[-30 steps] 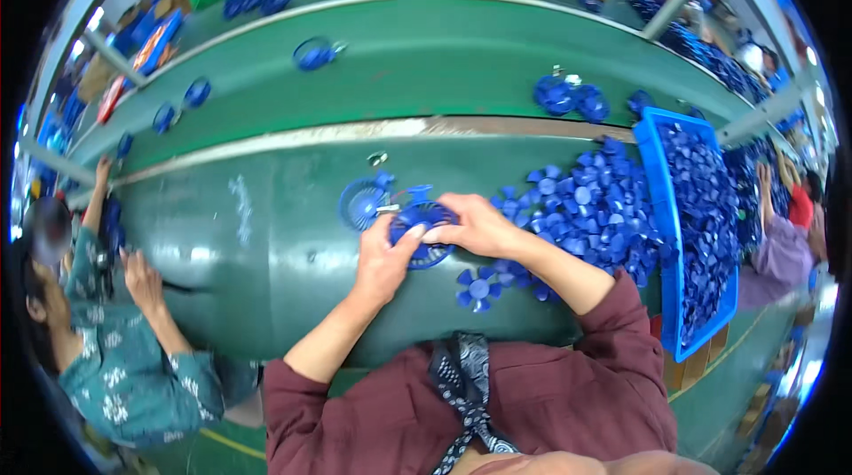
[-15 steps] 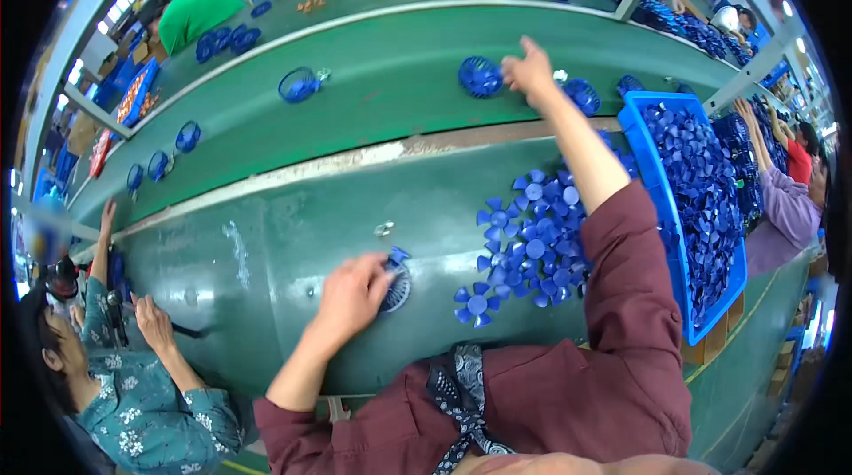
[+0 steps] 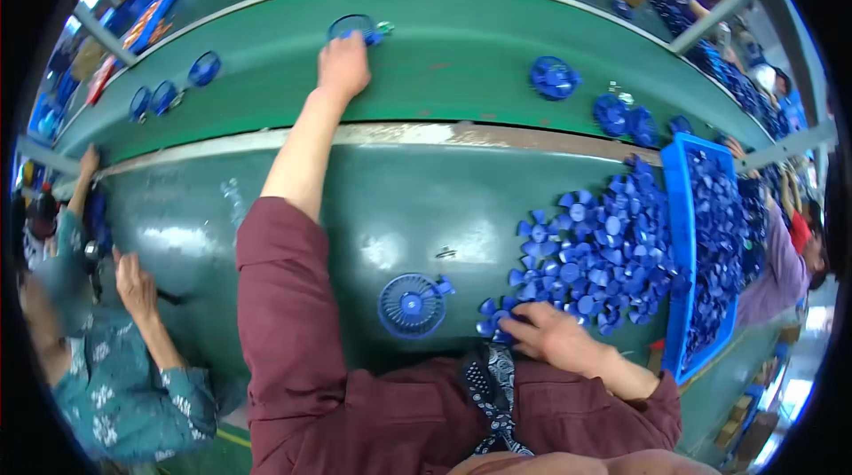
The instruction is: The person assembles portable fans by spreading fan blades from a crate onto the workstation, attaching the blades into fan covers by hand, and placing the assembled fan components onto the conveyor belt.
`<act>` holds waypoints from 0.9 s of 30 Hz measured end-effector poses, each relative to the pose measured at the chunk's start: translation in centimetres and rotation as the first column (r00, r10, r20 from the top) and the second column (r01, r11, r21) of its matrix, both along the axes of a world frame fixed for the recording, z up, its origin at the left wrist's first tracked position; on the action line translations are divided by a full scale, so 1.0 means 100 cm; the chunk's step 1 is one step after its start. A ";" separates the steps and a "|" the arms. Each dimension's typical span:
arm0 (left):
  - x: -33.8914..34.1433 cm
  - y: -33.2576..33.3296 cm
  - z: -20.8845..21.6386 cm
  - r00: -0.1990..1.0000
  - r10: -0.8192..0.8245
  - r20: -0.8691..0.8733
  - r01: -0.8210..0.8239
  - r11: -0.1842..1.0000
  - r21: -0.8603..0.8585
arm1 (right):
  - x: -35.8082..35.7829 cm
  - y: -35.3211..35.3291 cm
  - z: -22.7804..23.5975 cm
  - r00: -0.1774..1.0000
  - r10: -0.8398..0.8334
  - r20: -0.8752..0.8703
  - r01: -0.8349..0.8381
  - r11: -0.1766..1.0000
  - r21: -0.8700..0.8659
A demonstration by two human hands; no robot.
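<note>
My left hand (image 3: pixel 344 67) reaches over the green belt, its fingers curled at the near edge of a round blue fan housing (image 3: pixel 349 21) with a small green-and-white part beside it. The fingertips are partly hidden behind the hand. Low over the table, my right hand (image 3: pixel 559 339) has its thumb and fingers bent around a blue fan blade (image 3: pixel 487 308) at the near left edge of a heap of loose fan blades (image 3: pixel 577 253). Between my arms a blue fan grille (image 3: pixel 412 305) lies flat on the table, a tiny metal piece (image 3: pixel 445 253) just beyond it.
A blue bin (image 3: pixel 682 249) full of fan blades stands to the right of the heap. Other blue fan housings (image 3: pixel 554 78) sit along the belt (image 3: pixel 453 76), left and right. At the left a co-worker in a patterned green top (image 3: pixel 133 386) stands at the same table.
My left hand has gone from the grille on the table out to the housing on the belt. My right hand has come back from the belt to the fan blades. The view has shifted.
</note>
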State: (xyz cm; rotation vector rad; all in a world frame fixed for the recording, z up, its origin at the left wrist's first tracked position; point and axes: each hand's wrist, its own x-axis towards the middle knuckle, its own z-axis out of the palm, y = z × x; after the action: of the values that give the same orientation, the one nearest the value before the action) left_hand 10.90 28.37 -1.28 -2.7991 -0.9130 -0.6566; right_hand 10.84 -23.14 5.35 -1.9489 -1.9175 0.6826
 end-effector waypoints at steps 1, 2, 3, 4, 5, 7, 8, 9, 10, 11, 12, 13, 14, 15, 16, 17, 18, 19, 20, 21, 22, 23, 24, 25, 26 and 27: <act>-0.005 0.007 -0.004 0.999 -0.017 -0.043 0.021 0.996 0.091 | -0.009 -0.006 -0.007 1.000 -0.021 -0.008 0.021 1.000 -0.016; -0.007 0.003 -0.004 0.998 -0.054 -0.039 0.059 0.984 0.166 | -0.012 -0.009 -0.015 0.999 -0.053 0.004 0.053 0.999 0.003; -0.009 -0.006 -0.003 0.997 -0.064 -0.046 0.071 0.984 0.165 | -0.014 -0.010 -0.022 0.997 -0.082 0.013 0.082 0.996 0.025; -0.014 -0.017 -0.002 0.996 -0.064 -0.064 0.074 0.983 0.167 | -0.013 -0.008 -0.030 0.995 -0.092 0.032 0.090 0.995 0.046; -0.020 -0.033 0.004 0.994 -0.084 -0.067 0.093 0.984 0.150 | -0.015 -0.004 -0.032 0.994 -0.098 0.052 0.094 0.993 0.066; -0.036 -0.073 0.020 0.988 -0.152 -0.036 0.155 0.983 0.100 | -0.017 0.010 -0.027 0.991 -0.111 0.080 0.101 0.988 0.121; -0.048 -0.093 0.026 0.980 -0.197 0.001 0.196 0.978 0.064 | -0.016 0.015 -0.028 0.990 -0.112 0.086 0.099 0.985 0.144; -0.064 -0.119 0.040 0.971 -0.240 0.002 0.239 0.970 0.045 | -0.015 0.020 -0.027 0.989 -0.118 0.084 0.106 0.985 0.139; -0.085 -0.143 0.055 0.960 -0.279 0.001 0.279 0.960 0.027 | -0.014 0.024 -0.026 0.989 -0.122 0.083 0.108 0.982 0.157; -0.111 -0.163 0.064 0.962 -0.271 -0.016 0.271 0.962 -0.001 | -0.014 0.029 -0.026 0.991 -0.114 0.077 0.099 0.979 0.177; -0.134 -0.180 0.066 0.963 -0.267 -0.034 0.266 0.963 -0.036 | -0.014 0.034 -0.022 0.990 -0.109 0.084 0.090 0.975 0.203; -0.158 -0.194 0.067 0.962 -0.256 -0.098 0.244 0.963 -0.112 | -0.016 0.037 -0.023 0.986 -0.102 0.133 0.071 0.973 0.220; -0.171 -0.201 0.071 0.956 -0.251 -0.153 0.223 0.959 -0.174 | -0.012 0.040 -0.024 0.978 -0.096 0.183 0.057 0.976 0.211; -0.185 -0.205 0.068 0.946 -0.275 -0.172 0.225 0.937 -0.266 | -0.013 0.041 -0.025 0.974 -0.118 0.191 0.073 0.970 0.231; -0.196 -0.207 0.065 0.937 -0.295 -0.185 0.217 0.910 -0.353 | -0.014 0.043 -0.027 0.970 -0.136 0.203 0.082 0.964 0.253; -0.200 -0.209 0.069 0.943 -0.310 -0.122 0.214 0.845 -0.491 | -0.011 0.045 -0.034 0.973 -0.130 0.190 0.088 0.972 0.218; -0.203 -0.207 0.066 0.970 -0.241 0.035 0.216 0.784 -0.583 | -0.004 0.046 -0.038 0.986 -0.096 0.136 0.070 0.980 0.185; -0.209 -0.203 0.060 0.974 -0.145 0.174 0.225 0.712 -0.666 | 0.005 0.050 -0.042 0.996 -0.057 0.075 0.045 0.987 0.154; -0.212 -0.195 0.053 0.972 -0.052 0.229 0.180 0.789 -0.588 | 0.018 0.059 -0.045 0.998 -0.055 0.021 0.053 0.993 0.107; -0.214 -0.193 0.054 0.970 0.074 0.233 0.077 0.813 -0.577 | 0.040 0.071 -0.049 0.995 -0.068 -0.076 0.084 0.971 0.225; -0.215 -0.190 0.053 0.950 0.201 0.241 -0.030 0.822 -0.568 | 0.076 0.092 -0.033 0.993 -0.092 -0.077 0.111 0.945 0.307; -0.218 -0.184 0.049 0.952 0.262 0.156 -0.117 0.786 -0.607 | 0.110 0.114 -0.019 0.965 -0.203 -0.164 0.242 0.930 0.275; -0.225 -0.174 0.036 0.959 0.259 0.117 -0.134 0.774 -0.619 | 0.138 0.137 0.012 0.901 -0.357 -0.247 0.419 0.864 0.280; -0.226 -0.165 0.024 0.967 0.242 0.081 -0.139 0.766 -0.628 | 0.184 0.161 0.014 0.870 -0.442 -0.218 0.491 0.808 0.325; -0.221 -0.158 0.017 0.986 0.163 0.033 -0.105 0.767 -0.633 | 0.231 0.177 0.014 0.828 -0.519 -0.212 0.539 0.633 0.556; -0.199 -0.162 0.021 0.992 0.120 0.039 -0.068 0.769 -0.635 | 0.284 0.180 0.013 0.720 -0.674 -0.166 0.620 0.517 0.591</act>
State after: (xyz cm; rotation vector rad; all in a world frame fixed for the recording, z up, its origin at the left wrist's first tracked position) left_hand -8.98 12.22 0.84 -3.2776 -1.5315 -0.5106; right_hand 39.28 -5.15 6.66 -2.0095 -1.0374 -0.2427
